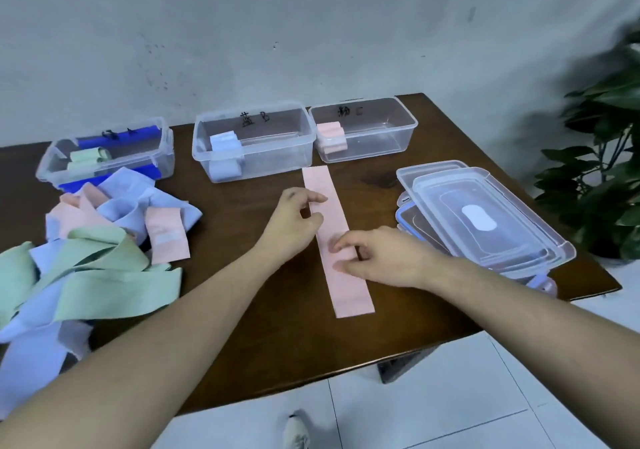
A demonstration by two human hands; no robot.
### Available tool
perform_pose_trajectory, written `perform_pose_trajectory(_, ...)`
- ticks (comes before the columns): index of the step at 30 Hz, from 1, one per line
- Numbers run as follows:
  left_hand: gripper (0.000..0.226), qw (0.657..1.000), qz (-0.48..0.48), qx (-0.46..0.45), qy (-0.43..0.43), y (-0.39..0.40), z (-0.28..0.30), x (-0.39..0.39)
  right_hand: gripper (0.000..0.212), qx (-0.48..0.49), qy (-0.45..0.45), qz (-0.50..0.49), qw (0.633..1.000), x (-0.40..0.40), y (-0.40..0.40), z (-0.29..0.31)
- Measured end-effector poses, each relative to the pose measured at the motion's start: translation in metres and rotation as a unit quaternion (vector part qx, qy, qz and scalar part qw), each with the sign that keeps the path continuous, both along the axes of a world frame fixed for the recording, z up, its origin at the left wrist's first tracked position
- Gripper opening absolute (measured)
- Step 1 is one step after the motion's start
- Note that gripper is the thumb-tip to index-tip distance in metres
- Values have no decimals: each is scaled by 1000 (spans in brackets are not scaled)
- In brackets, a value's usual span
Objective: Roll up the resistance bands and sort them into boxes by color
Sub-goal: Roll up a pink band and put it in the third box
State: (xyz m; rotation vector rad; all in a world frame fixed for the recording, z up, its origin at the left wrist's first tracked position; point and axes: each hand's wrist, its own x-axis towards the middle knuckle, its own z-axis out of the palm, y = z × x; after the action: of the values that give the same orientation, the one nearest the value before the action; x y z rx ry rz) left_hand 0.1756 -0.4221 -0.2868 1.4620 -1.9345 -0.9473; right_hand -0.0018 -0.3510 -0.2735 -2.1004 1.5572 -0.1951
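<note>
- The dark brown wooden table (pixel 263 327) carries everything; the flat pink resistance band (pixel 337 241) lies stretched out lengthwise at its middle, its far end just short of the boxes.
- A loose heap of green, blue and pink bands (pixel 86 251) sits at the left edge, unrolled.
- Three clear plastic boxes stand at the back: the left box (pixel 104 158) holds green rolls, the middle box (pixel 252 144) a blue roll, the right box (pixel 363 130) a pink roll.
- Stacked clear lids (pixel 485 216) lie just beside the band, on its right.
- The left hand (pixel 294 220) and right hand (pixel 377 254) hover over the band's middle, fingers loosely curled, gripping nothing.
- Risk: starting from the middle, or rolling askew, would likely give a loose, crooked roll that springs open.
</note>
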Motion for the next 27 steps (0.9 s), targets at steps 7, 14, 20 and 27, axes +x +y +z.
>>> perform_pose_trajectory(7, 13, 986, -102, -124, -45, 70, -24, 18, 14, -122, -100, 17, 987, -20, 40, -28)
perform_pose_trajectory(14, 42, 968, -146, -171, -113, 115, -27, 29, 22, -170, -167, 39, 970, -26, 62, -35)
perform_pose_trajectory(20, 29, 944, -155, -241, -165, 128, -34, 30, 36, -229, -77, 115, 964, -31, 71, -45)
perform_pose_trajectory(27, 17, 924, -151, -307, -171, 134, -36, 28, 17, -288, -82, 130, 945, -25, 73, -49)
